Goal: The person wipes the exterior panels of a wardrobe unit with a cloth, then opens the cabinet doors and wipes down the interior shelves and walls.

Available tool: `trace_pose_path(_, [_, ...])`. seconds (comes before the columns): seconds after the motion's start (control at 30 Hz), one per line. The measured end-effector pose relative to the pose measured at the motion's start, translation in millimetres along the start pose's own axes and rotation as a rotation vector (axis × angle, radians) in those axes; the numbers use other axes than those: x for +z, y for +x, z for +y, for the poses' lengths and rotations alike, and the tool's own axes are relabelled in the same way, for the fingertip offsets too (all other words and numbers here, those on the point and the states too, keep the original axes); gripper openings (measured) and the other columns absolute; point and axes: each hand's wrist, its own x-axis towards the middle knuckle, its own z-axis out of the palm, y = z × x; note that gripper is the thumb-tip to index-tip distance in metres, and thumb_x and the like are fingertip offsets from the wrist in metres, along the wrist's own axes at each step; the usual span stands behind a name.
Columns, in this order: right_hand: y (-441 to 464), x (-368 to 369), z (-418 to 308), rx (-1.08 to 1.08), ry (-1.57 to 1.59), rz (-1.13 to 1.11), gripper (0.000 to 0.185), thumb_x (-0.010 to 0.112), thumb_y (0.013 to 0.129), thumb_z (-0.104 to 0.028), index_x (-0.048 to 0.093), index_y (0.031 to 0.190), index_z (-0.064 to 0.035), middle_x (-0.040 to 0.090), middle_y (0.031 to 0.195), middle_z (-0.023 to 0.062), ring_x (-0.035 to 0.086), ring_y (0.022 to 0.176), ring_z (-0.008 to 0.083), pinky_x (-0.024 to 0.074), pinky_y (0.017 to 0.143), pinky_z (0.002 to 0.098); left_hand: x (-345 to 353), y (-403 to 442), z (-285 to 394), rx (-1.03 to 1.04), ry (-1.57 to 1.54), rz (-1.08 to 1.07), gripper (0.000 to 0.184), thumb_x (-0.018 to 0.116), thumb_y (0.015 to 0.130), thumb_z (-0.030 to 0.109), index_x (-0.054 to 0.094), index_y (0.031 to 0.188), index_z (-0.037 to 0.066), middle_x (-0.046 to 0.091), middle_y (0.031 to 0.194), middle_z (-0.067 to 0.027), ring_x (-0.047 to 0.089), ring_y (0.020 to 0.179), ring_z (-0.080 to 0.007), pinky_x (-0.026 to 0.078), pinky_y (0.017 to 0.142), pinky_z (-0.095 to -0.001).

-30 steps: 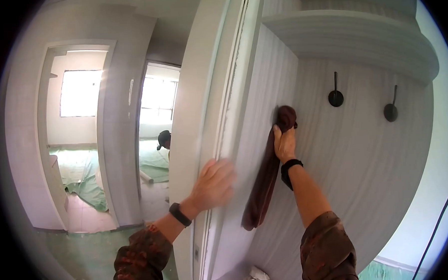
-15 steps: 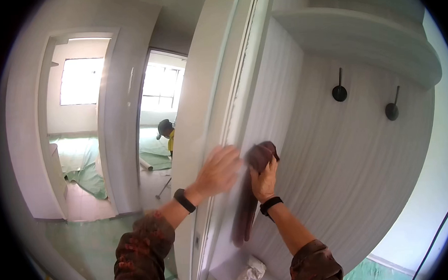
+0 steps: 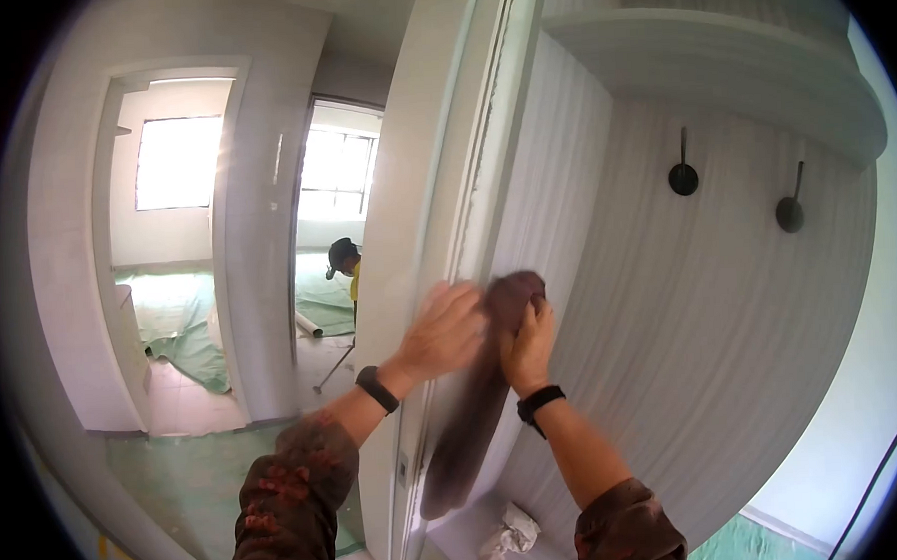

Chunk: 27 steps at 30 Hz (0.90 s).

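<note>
A dark brown cloth point(image 3: 465, 429) hangs down along the edge of the white door frame point(image 3: 456, 220), its upper end bunched up. My right hand point(image 3: 530, 347) is closed around that bunched end, against the cabinet's side panel. Close on its left, my left hand point(image 3: 441, 330) is raised in front of the door frame with its fingers bent toward the cloth. Motion smears those fingers, and whether they touch the cloth I cannot tell. Each wrist wears a black band.
A rounded shelf point(image 3: 718, 43) juts out above two black hooks point(image 3: 683, 178) on the grained back panel. A crumpled white cloth point(image 3: 510, 538) lies on the cabinet's bottom. Beyond the left doorways, green sheeting point(image 3: 186, 331) covers floors, and a person in a dark cap point(image 3: 343, 255) bends down.
The brown cloth's hanging end has swung left, across the door frame's edge. My right hand still grips its top. The view has shifted slightly, and the left hand remains beside the cloth.
</note>
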Motion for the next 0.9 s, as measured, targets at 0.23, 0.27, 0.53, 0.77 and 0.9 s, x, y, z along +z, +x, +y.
trace_pose_path(0.23, [-17, -37, 4, 0.408, 0.251, -0.335, 0.028, 0.069, 0.081, -0.011, 0.06, 0.1, 0.0064, 0.062, 0.095, 0.018, 0.06, 0.083, 0.0273, 0.0479, 0.078, 0.0298, 1, 4, 0, -0.002, 0.052, -0.023, 0.036, 0.069, 0.07, 0.013, 0.06, 0.104, 0.008, 0.053, 0.125, -0.0102, 0.046, 0.123, -0.0277, 0.026, 0.109, -0.0468])
trace_pose_path(0.27, [-16, -37, 11, 0.442, 0.344, -0.313, 0.027, 0.07, 0.082, -0.012, 0.061, 0.1, 0.0055, 0.064, 0.092, 0.0138, 0.06, 0.081, 0.0217, 0.048, 0.077, 0.0283, -1, 4, 0, -0.008, 0.064, -0.038, 0.036, 0.069, 0.07, 0.013, 0.06, 0.104, 0.007, 0.053, 0.125, -0.0106, 0.046, 0.123, -0.0279, 0.026, 0.109, -0.047])
trace_pose_path(0.53, [29, -129, -7, 0.462, 0.857, -0.161, 0.036, 0.067, 0.084, -0.005, 0.058, 0.118, 0.0022, 0.066, 0.107, 0.0074, 0.059, 0.096, 0.0136, 0.0467, 0.088, 0.0282, -33, 40, 58, -0.283, -0.4, -0.007, 0.029, 0.065, 0.078, 0.011, 0.062, 0.105, 0.003, 0.058, 0.118, -0.0135, 0.053, 0.114, -0.0276, 0.037, 0.102, -0.0428])
trace_pose_path(0.77, [-1, -200, 34, 0.534, 0.731, -0.066, 0.026, 0.064, 0.085, -0.008, 0.062, 0.107, 0.0057, 0.065, 0.101, 0.006, 0.056, 0.092, 0.0123, 0.0446, 0.084, 0.027, -112, 121, 192, -0.065, -1.775, -0.084, 0.031, 0.049, 0.097, 0.021, 0.065, 0.093, -0.005, 0.062, 0.105, -0.0228, 0.06, 0.095, -0.0298, 0.046, 0.086, -0.0368])
trace_pose_path(0.9, [-17, -241, 21, 0.507, 0.738, 0.004, 0.025, 0.061, 0.087, -0.015, 0.062, 0.098, 0.0068, 0.064, 0.093, 0.0083, 0.057, 0.088, 0.0161, 0.0441, 0.084, 0.0292, -115, 137, 232, 0.105, -2.039, -0.12, 0.024, 0.051, 0.097, 0.016, 0.061, 0.102, -0.005, 0.059, 0.108, -0.0205, 0.056, 0.097, -0.0297, 0.036, 0.092, -0.0422])
